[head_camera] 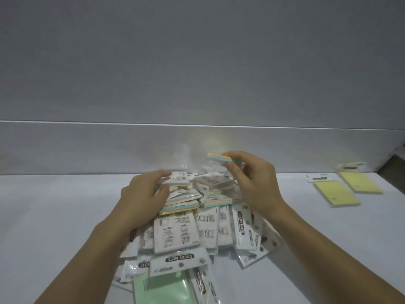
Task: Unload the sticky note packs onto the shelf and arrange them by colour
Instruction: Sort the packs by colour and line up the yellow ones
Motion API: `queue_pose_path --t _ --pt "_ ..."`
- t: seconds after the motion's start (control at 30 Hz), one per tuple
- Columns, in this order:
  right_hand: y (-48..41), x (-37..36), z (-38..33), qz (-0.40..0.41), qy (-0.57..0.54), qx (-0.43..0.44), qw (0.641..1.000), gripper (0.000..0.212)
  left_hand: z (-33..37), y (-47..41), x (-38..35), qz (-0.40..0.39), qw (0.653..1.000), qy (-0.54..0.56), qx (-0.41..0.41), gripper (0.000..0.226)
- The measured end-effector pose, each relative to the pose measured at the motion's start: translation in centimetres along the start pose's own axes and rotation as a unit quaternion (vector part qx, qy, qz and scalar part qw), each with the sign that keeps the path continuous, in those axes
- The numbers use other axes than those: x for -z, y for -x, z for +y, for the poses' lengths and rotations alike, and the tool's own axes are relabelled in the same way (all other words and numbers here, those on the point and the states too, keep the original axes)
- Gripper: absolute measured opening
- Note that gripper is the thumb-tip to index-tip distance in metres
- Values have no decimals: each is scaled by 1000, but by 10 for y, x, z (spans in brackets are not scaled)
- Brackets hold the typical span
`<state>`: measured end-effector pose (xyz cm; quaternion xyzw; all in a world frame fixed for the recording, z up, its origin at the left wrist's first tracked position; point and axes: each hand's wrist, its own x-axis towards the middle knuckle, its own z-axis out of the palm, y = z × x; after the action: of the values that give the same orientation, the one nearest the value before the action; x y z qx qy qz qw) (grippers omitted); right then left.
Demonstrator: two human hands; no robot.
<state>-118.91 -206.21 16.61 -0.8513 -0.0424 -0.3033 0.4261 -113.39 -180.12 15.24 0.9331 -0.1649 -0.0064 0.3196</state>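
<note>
A heap of sticky note packs (192, 220) lies on the white tabletop (54, 216), between and below both hands. The left hand (144, 194) is curled over the far-left top of the heap, thumb and fingers closed on a small multicolour pack (178, 181) that lies on the others. The right hand (252, 183) is raised just above the heap's far-right side and pinches a thin pastel-striped pack (219, 159) between thumb and fingertips, lifted clear of the rest.

Nearer the person than both hands, packs lie face down and overlapping, with white header cards reading "STICKY NOTE". A pale green pack (162, 288) sticks out at the near edge, partly under a header card.

Well to the right of the right hand, 2 yellow packs (348, 189) lie flat side by side, apart from the heap. A grey wall (197, 62) rises beyond the hands.
</note>
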Motion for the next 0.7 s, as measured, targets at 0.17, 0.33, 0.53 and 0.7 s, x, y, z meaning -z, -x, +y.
queue_pose_path --t 0.17,0.33,0.53,0.7 --pt "14 29 8 -18 38 46 998 22 16 1 4 83 990 -88 -77 36" --pt "29 56 23 -25 133 83 987 24 58 -9 -6 3 971 -139 -193 39" --pt "47 124 69 23 237 15 971 28 70 -29 -22 -93 965 -173 -175 41" --pt "66 176 110 57 287 -94 952 29 60 -31 -31 -92 970 -153 -163 41"
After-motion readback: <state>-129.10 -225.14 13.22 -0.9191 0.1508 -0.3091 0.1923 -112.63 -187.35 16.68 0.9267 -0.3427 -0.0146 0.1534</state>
